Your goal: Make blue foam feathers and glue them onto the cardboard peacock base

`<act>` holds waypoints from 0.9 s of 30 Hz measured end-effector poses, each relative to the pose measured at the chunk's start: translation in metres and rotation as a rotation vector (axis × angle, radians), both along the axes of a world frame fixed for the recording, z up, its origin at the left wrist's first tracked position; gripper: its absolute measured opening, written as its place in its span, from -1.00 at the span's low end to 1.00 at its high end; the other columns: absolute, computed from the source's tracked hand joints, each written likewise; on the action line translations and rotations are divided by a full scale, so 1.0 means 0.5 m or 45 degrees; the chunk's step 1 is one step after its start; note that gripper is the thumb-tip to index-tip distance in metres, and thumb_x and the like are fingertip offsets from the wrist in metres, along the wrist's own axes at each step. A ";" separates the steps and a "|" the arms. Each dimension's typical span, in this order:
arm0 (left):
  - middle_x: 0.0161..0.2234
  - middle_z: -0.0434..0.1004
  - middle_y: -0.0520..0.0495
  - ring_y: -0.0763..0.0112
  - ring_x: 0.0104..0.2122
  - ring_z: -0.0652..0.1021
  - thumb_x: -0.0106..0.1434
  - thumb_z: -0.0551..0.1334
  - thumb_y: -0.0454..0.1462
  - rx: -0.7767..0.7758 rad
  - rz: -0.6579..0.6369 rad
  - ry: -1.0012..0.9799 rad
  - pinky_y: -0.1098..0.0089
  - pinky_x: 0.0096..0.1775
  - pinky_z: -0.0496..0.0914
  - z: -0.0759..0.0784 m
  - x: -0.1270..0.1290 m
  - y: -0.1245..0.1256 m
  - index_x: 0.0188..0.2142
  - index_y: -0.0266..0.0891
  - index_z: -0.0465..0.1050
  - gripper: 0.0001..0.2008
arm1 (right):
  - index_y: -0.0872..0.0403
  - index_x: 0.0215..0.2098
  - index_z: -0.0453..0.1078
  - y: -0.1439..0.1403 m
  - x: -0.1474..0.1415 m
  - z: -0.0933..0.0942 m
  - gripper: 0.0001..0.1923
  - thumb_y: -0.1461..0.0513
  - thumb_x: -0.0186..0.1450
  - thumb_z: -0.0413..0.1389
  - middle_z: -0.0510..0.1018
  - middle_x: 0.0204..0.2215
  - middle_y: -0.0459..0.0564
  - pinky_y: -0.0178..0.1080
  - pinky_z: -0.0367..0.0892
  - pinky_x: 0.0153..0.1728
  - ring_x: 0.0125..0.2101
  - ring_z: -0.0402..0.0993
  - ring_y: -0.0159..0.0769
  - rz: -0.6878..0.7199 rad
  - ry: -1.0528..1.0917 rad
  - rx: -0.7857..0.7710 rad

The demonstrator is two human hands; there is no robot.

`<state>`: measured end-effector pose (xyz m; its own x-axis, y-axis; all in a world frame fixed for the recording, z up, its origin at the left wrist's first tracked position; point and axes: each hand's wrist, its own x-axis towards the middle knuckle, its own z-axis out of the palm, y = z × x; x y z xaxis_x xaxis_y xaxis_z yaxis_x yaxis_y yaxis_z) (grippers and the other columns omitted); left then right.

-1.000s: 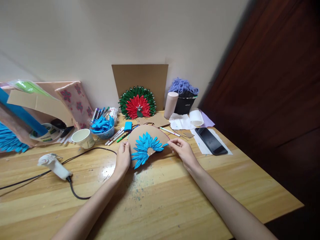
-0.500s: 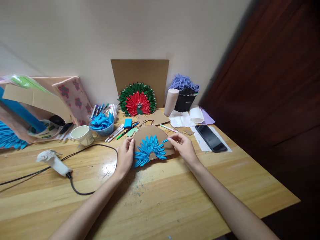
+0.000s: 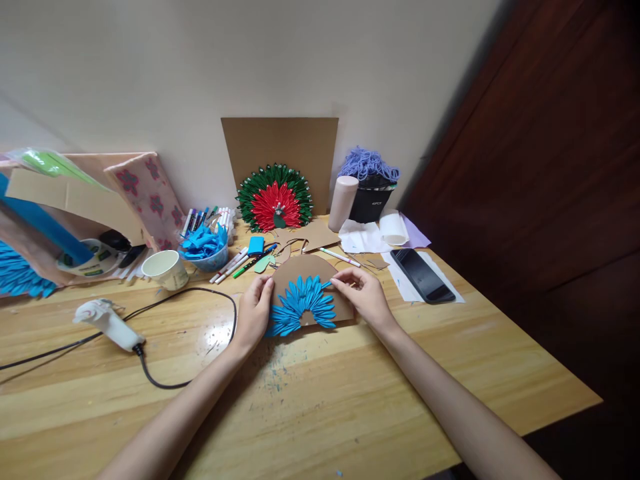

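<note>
A rounded piece of brown cardboard [image 3: 304,268] is held tilted above the table, its lower middle covered by a fan of blue ribbon petals [image 3: 303,300]. My left hand [image 3: 255,310] grips the cardboard's left edge, thumb in front. On the right, my right hand [image 3: 364,293] pinches a small blue petal [image 3: 326,285] between thumb and fingertips. That petal's tip reaches the upper right side of the fan; whether it touches the cardboard is too small to tell.
A white glue gun [image 3: 107,323] with a black cord lies at left, near a paper cup [image 3: 165,270] and a tub of blue petals [image 3: 205,250]. Behind stand a red-green peacock craft [image 3: 276,200] and a bottle [image 3: 343,203]. A phone [image 3: 423,275] rests at right.
My right hand has moved slightly left, bringing the pinched petal closer to the fan. The cardboard has shifted a little right and down, with my left hand still on its edge.
</note>
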<state>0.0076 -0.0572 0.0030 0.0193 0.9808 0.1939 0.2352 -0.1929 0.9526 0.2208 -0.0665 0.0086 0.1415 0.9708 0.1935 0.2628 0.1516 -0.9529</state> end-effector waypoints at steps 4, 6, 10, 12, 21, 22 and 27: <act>-0.39 0.44 0.00 0.38 -0.36 0.43 0.21 0.04 -0.12 0.001 -0.020 -0.029 0.47 -0.32 0.32 -0.001 -0.001 0.000 -0.32 -0.23 0.32 -0.77 | 0.09 -0.45 0.40 0.001 0.002 -0.002 -0.76 0.07 0.07 0.17 0.48 -0.49 -0.03 -0.29 0.22 -0.48 -0.50 0.31 -0.34 0.033 -0.045 -0.015; -0.40 0.43 0.01 0.38 -0.37 0.43 0.21 0.05 -0.12 -0.017 -0.029 -0.062 0.47 -0.33 0.32 -0.003 -0.001 0.001 -0.33 -0.23 0.31 -0.77 | 0.09 -0.46 0.40 0.001 0.002 -0.004 -0.78 0.09 0.08 0.17 0.48 -0.50 -0.04 -0.30 0.19 -0.51 -0.52 0.29 -0.36 0.050 -0.070 -0.024; -0.39 0.44 0.00 0.38 -0.36 0.44 0.20 0.06 -0.11 -0.061 -0.039 -0.110 0.46 -0.32 0.33 -0.008 0.000 0.004 -0.33 -0.24 0.30 -0.76 | 0.08 -0.47 0.41 0.000 0.004 -0.004 -0.80 0.10 0.07 0.17 0.48 -0.52 -0.05 -0.31 0.14 -0.56 -0.56 0.25 -0.38 0.056 -0.095 -0.057; -0.37 0.46 -0.01 0.37 -0.35 0.45 0.20 0.05 -0.11 -0.069 -0.044 -0.112 0.44 -0.30 0.33 -0.009 0.000 0.005 -0.33 -0.24 0.31 -0.76 | 0.08 -0.47 0.41 -0.002 0.006 0.000 -0.80 0.10 0.06 0.17 0.48 -0.52 -0.06 -0.31 0.13 -0.56 -0.57 0.24 -0.39 0.052 -0.111 -0.064; -0.34 0.49 -0.02 0.35 -0.31 0.47 0.18 0.09 -0.11 -0.109 -0.043 -0.184 0.43 -0.27 0.34 -0.023 -0.002 0.011 -0.32 -0.24 0.32 -0.76 | 0.08 -0.51 0.42 -0.002 0.012 0.009 -0.84 0.14 0.04 0.18 0.48 -0.54 -0.07 -0.31 0.11 -0.54 -0.58 0.23 -0.40 0.089 -0.136 -0.074; -0.34 0.49 -0.02 0.35 -0.31 0.48 0.18 0.09 -0.12 -0.116 -0.044 -0.188 0.43 -0.27 0.34 -0.024 -0.002 0.011 -0.32 -0.24 0.32 -0.77 | 0.08 -0.51 0.43 -0.003 0.011 0.009 -0.85 0.15 0.05 0.18 0.48 -0.54 -0.07 -0.31 0.11 -0.54 -0.58 0.23 -0.40 0.081 -0.142 -0.070; -0.35 0.49 -0.03 0.35 -0.32 0.48 0.18 0.08 -0.11 -0.123 -0.062 -0.185 0.42 -0.27 0.35 -0.021 0.000 0.010 -0.32 -0.25 0.32 -0.76 | 0.09 -0.49 0.44 -0.004 0.009 0.006 -0.86 0.16 0.06 0.17 0.47 -0.56 -0.08 -0.32 0.08 -0.57 -0.60 0.17 -0.42 0.095 -0.180 -0.075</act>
